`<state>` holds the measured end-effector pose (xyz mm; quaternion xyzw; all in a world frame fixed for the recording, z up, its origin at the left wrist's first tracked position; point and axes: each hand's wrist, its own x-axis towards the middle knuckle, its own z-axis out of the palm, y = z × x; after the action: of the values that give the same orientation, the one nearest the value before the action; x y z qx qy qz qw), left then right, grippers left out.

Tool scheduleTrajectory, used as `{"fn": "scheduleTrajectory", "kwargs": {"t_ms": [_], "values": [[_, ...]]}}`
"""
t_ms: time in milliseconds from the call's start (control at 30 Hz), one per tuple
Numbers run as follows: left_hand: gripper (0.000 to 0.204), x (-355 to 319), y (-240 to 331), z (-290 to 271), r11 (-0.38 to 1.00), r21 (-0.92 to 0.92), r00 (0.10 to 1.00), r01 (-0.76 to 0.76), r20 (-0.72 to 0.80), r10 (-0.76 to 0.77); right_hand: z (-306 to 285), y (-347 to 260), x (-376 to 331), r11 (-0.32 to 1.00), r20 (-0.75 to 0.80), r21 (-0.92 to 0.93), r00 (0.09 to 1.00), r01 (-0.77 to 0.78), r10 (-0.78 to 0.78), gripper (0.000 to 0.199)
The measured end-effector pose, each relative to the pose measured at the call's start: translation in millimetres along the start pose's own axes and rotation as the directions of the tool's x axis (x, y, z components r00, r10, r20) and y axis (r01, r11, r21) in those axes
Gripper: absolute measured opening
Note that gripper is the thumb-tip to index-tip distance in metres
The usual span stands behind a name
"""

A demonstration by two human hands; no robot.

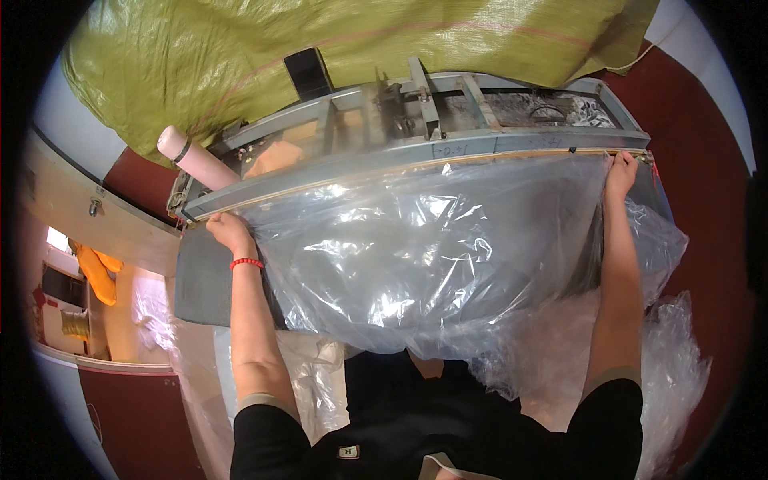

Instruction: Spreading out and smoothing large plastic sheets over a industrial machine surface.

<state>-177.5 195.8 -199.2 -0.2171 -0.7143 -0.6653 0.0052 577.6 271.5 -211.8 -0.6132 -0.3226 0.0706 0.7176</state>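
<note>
A wide sheet of clear plastic film [400, 248] lies stretched over a dark grey work surface [204, 276], its far edge along a long metal bar [456, 149]. At the film's far left corner, my left hand [230, 230] is closed on the edge, with a red bead bracelet on the wrist. My right hand [621, 176] pinches the far right corner near the bar's right end. Loose film bunches at the near edge, in front of my body, and hangs past my right forearm.
Behind the bar stands a metal frame [480, 100] with crosspieces. A pink bottle [192, 156] leans at its left end, and a dark phone [309, 74] rests at the back. A yellow-green woven sheet [368, 40] covers the background. More crumpled film [672, 368] lies at the right.
</note>
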Motion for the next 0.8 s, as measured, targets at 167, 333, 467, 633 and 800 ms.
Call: {"fn": "scheduleTrajectory", "kwargs": {"t_ms": [167,333,467,633,800], "values": [[0.01,2,15,-38,0.996,-0.061,0.904,-0.071,0.418,0.09,-59,-64,-18,0.91,0.162,-0.133,0.914,0.393,-0.371,0.024],[0.007,-69,118,-100,0.91,-0.325,0.85,-0.258,0.372,0.374,-224,-44,-37,0.843,-0.202,-0.447,0.884,0.299,-0.421,0.033],[0.003,-117,108,-149,0.875,-0.382,0.915,-0.298,0.149,0.376,-404,119,-84,0.384,-0.122,-0.923,0.95,-0.002,-0.288,0.045],[0.036,-292,80,-180,0.931,-0.121,0.034,-0.345,0.989,0.141,-218,24,-226,0.291,-0.15,-0.955,0.936,-0.054,-0.317,0.045],[0.043,-417,29,-85,0.803,-0.1,-0.476,-0.587,0.845,-0.243,-189,-33,-338,0.165,-0.141,-0.983,0.911,-0.082,-0.389,0.045]]}}
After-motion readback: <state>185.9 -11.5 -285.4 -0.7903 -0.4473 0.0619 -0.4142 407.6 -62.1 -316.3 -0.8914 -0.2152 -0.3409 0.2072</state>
